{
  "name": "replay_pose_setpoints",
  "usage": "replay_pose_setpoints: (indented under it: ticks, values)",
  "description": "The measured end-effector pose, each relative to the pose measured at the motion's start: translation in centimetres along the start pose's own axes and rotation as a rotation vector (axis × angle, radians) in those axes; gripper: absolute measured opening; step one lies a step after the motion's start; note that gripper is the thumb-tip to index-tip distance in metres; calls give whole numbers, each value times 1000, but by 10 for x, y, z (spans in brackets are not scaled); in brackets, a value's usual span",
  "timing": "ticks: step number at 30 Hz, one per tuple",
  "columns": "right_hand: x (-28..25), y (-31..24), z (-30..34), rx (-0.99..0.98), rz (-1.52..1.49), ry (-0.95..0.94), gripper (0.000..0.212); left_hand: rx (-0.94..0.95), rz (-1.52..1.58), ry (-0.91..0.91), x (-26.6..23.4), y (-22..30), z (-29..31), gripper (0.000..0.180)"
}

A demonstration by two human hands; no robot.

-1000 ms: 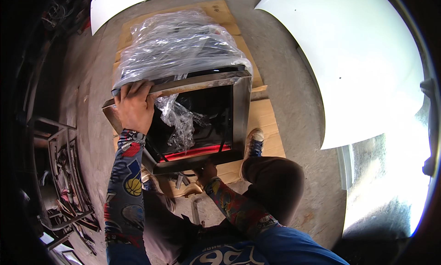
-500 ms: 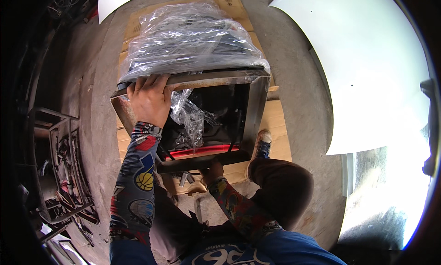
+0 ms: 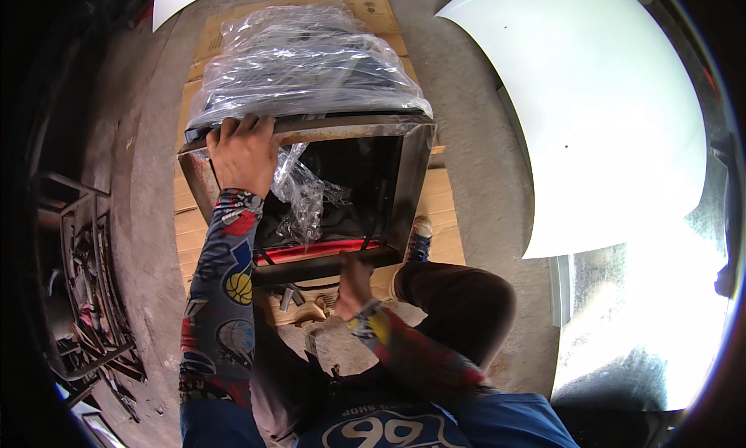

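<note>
A rectangular metal frame [image 3: 342,126] with rust on its upper rail stands tilted in front of me. My left hand [image 3: 245,156] is closed over that rail near its left corner. Close to the lower rail, my right hand [image 3: 355,286] overlaps its edge; the fingers are blurred, so its grip is unclear. Through the opening I see crumpled clear plastic [image 3: 299,195], dark surfaces and a red strip [image 3: 322,250]. Beyond the frame lies a dark, bulky item wrapped in clear plastic film [image 3: 303,67].
Flattened cardboard [image 3: 441,223] lies beneath the wrapped item and frame. Small metal pieces [image 3: 289,298] rest below the lower rail. Large white curved panels [image 3: 614,122] fill the right side. A metal rack [image 3: 97,277] holding assorted parts stands at left, on the concrete floor [image 3: 486,184].
My right hand has come up from under the lower rail and shows more fully in front of it. The left hand keeps its hold. The whole view has shifted slightly.
</note>
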State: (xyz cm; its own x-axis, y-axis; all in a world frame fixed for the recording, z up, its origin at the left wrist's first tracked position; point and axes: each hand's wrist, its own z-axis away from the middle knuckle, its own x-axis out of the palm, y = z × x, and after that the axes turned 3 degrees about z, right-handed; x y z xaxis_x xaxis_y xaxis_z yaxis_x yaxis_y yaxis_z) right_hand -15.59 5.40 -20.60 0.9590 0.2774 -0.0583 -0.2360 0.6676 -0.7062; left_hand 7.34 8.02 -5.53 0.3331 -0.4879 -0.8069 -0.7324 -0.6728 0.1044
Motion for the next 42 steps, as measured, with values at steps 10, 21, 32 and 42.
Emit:
replay_pose_setpoints:
  ticks: [10,21,32,42]
  values:
    - [-36,-189,-58,-600,555,-178,89,-43,-49,-58,6,-7,3,17]
    - [-17,-186,-94,-970,924,96,42,-56,177,36,2,-12,2,24]
    - [-10,-181,-92,-1004,1019,291,54,-423,365,271,-50,-52,54,40]
    - [-16,-184,-90,-949,959,290,58,-704,393,-294,4,-117,116,33]
